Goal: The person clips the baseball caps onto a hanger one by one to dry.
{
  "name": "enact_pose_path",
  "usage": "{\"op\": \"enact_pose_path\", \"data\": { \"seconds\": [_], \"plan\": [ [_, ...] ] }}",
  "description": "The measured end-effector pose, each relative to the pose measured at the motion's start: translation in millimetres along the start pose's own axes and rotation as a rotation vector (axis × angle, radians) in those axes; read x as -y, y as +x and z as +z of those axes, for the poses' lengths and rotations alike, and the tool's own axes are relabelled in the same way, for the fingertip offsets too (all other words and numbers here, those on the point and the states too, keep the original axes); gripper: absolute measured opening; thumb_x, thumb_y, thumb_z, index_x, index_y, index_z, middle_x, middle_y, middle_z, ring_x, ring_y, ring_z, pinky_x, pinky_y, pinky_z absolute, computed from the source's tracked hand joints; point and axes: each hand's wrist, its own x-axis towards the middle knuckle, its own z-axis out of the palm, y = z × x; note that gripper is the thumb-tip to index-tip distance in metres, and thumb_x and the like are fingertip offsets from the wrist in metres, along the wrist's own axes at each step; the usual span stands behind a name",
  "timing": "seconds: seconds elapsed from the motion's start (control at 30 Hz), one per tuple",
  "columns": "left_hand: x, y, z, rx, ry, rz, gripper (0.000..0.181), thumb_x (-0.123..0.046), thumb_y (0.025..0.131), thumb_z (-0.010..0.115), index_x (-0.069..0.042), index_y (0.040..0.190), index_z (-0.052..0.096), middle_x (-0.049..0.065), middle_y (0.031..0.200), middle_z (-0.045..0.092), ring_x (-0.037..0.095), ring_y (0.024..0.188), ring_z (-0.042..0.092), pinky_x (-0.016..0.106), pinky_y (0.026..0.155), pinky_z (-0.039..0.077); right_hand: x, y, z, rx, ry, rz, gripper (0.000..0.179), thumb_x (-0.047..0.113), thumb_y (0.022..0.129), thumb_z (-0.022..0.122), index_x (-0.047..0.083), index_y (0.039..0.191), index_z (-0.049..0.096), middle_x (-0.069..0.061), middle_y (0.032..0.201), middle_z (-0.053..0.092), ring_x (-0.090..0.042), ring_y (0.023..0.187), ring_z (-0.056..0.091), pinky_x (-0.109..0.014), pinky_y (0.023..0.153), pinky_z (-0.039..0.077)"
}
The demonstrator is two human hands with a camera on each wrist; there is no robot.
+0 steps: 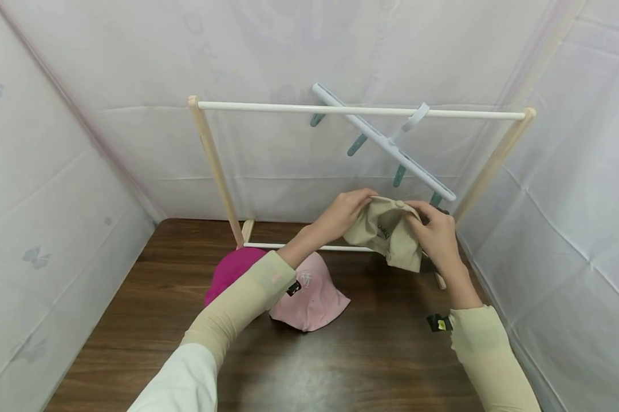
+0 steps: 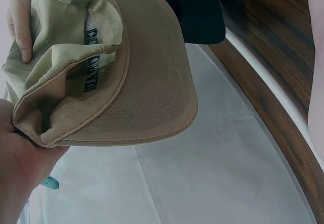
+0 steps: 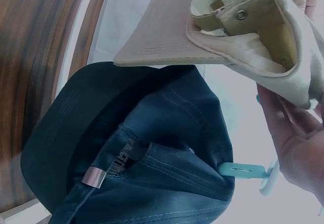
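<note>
Both hands hold a beige baseball cap (image 1: 373, 229) below a pale hanger (image 1: 373, 134) with teal clips (image 1: 357, 145). My left hand (image 1: 342, 214) grips the crown's left edge, and my right hand (image 1: 440, 234) pinches the opposite side. In the left wrist view, the cap's brim (image 2: 157, 67) points right, with dark lettering inside the crown. A navy cap (image 3: 172, 123) hangs from a teal clip (image 3: 244, 170) at the hanger's right end. In the head view, the right hand and beige cap mostly hide that navy cap.
The hanger hooks over the white top rail (image 1: 268, 107) of a wooden-sided rack (image 1: 213, 154). A pink bucket hat (image 1: 316, 300) and a magenta hat (image 1: 229, 272) lie on the brown wooden table (image 1: 149, 297), partly behind the left forearm. Pale fabric walls (image 1: 562, 189) surround the table.
</note>
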Motion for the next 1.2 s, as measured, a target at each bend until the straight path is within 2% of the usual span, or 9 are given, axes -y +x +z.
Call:
{"op": "enact_pose_path", "data": {
  "seconds": [0.17,0.33,0.47,0.73,0.97,1.2],
  "plan": [
    [-0.6,2.8,0.1,0.027,0.0,-0.047,0.025,-0.011,0.108,0.047,-0.005,0.123,0.066,0.009,0.121,0.072,0.02,0.114,0.067,0.026,0.095,0.051,1.0,2.9,-0.4,0.035,-0.018,0.03,0.024,0.023,0.095,0.075,0.013,0.117,0.076,-0.01,0.1,0.078,-0.016,0.06,0.058,-0.018,0.06,0.043],
    [-0.8,3.3,0.0,0.048,0.007,-0.067,0.025,-0.012,0.108,0.047,-0.006,0.124,0.066,0.008,0.122,0.072,0.02,0.113,0.067,0.027,0.095,0.052,1.7,4.4,-0.1,0.027,0.004,0.046,0.021,0.023,0.096,0.073,0.014,0.114,0.077,-0.01,0.101,0.078,-0.016,0.069,0.064,-0.014,0.063,0.044],
    [-0.1,4.5,0.3,0.054,0.013,-0.056,0.026,-0.013,0.109,0.047,-0.006,0.125,0.065,0.009,0.122,0.072,0.021,0.114,0.067,0.027,0.096,0.052,3.0,5.0,0.2,0.008,0.013,0.057,0.019,0.023,0.097,0.072,0.015,0.113,0.078,-0.007,0.101,0.078,-0.014,0.073,0.064,-0.011,0.065,0.044],
    [2.2,10.3,-0.1,0.066,0.022,-0.033,0.026,-0.013,0.109,0.046,-0.005,0.125,0.065,0.009,0.122,0.072,0.022,0.114,0.067,0.026,0.098,0.051,1.0,7.5,1.1,-0.005,0.003,0.085,0.021,0.028,0.099,0.069,0.014,0.112,0.079,-0.008,0.097,0.078,-0.015,0.067,0.058,-0.014,0.063,0.041],
    [0.9,15.8,-0.7,0.077,0.038,-0.016,0.026,-0.012,0.109,0.046,-0.004,0.125,0.065,0.009,0.122,0.072,0.022,0.116,0.067,0.025,0.1,0.05,-1.9,9.9,-1.0,-0.029,-0.014,0.056,0.021,0.024,0.099,0.069,0.008,0.107,0.079,-0.011,0.091,0.077,-0.015,0.064,0.056,-0.015,0.061,0.039],
    [0.9,20.3,1.7,0.087,0.054,-0.012,0.027,-0.012,0.109,0.046,-0.004,0.126,0.064,0.009,0.124,0.071,0.023,0.117,0.066,0.026,0.101,0.05,-2.5,11.1,-3.1,-0.045,-0.033,0.048,0.02,0.026,0.098,0.07,0.008,0.103,0.08,-0.009,0.08,0.075,-0.015,0.06,0.053,-0.017,0.057,0.037]
  ]
}}
